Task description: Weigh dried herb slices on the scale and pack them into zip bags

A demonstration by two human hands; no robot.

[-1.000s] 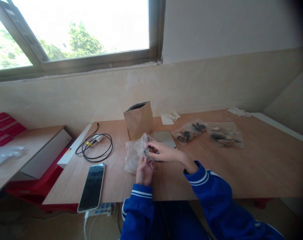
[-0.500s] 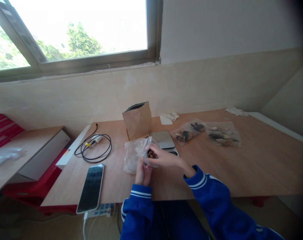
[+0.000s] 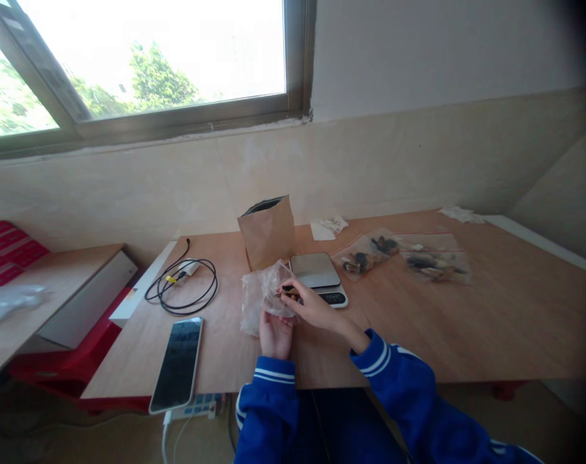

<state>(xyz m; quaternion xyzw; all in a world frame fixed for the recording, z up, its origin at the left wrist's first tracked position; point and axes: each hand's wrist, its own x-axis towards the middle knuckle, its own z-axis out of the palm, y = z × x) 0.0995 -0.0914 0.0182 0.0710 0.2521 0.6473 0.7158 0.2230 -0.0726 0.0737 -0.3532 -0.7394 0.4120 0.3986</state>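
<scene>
My left hand [image 3: 275, 332], palm up, supports a crumpled clear plastic bag [image 3: 259, 303] from below, its fingers partly hidden by the plastic. Over the bag's opening, my right hand [image 3: 310, 306] pinches small dark brown dried pieces [image 3: 290, 293], whose exact kind I cannot make out. Just behind my right hand lies a flat kitchen scale [image 3: 315, 270] with a dark display at its front. An open brown paper pouch [image 3: 268, 235] stands upright behind the plastic bag.
Two zip bags [image 3: 363, 258] [image 3: 435, 264] of dark dried pieces lie right of the scale. A phone [image 3: 177, 361] overhangs the front edge at left, near a coiled black cable [image 3: 210, 299]. Crumpled white paper [image 3: 334, 224] lies by the wall.
My right hand has drawn back a little from the bag's mouth, and the brown pieces now show between its fingers. My left hand has turned more palm up under the bag.
</scene>
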